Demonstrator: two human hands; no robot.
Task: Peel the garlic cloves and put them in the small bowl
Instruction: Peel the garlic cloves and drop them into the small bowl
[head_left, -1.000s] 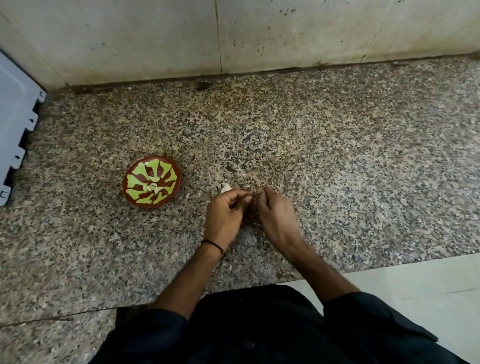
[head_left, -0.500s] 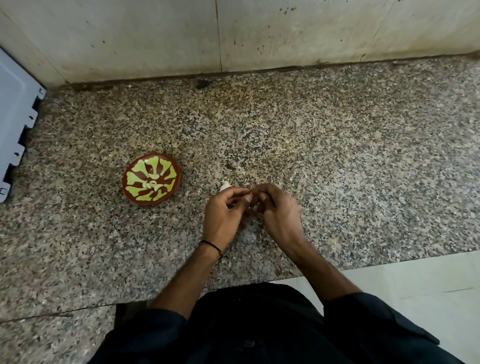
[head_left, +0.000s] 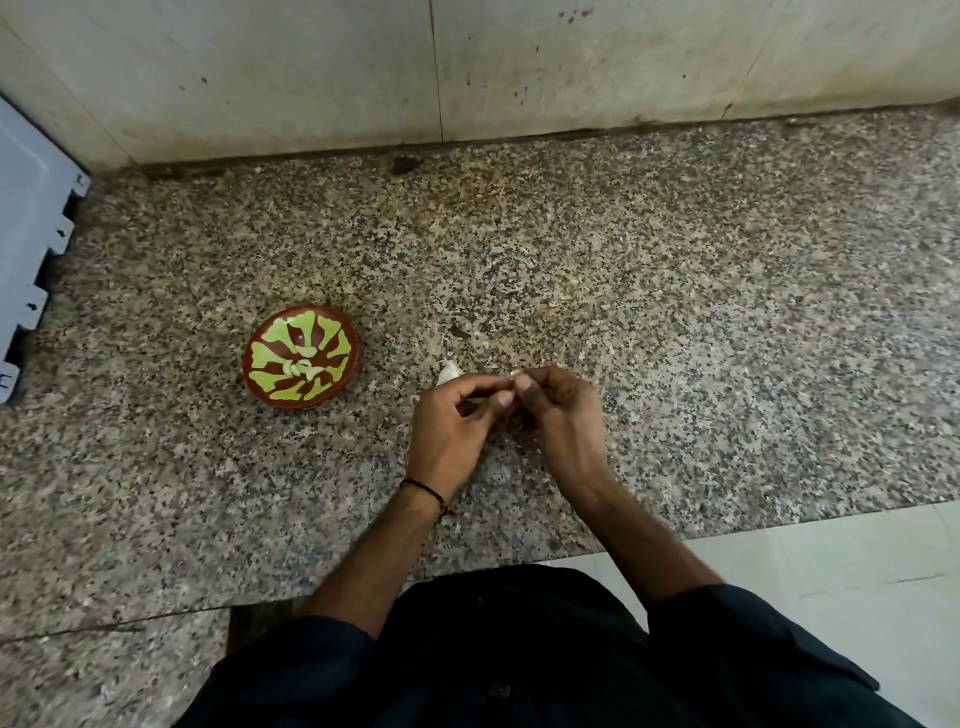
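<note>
Noting layout on granite counter (head_left: 675, 312): small bowl (head_left: 275, 338) lies left of both hands, left hand (head_left: 452, 426) nearer. Left and right hand (head_left: 563, 415) together pinch one garlic clove (head_left: 514, 385); its long axis unreadable.

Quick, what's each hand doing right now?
Left hand: pinches the garlic clove, which is mostly hidden.
Right hand: pinches the same garlic clove.
</note>
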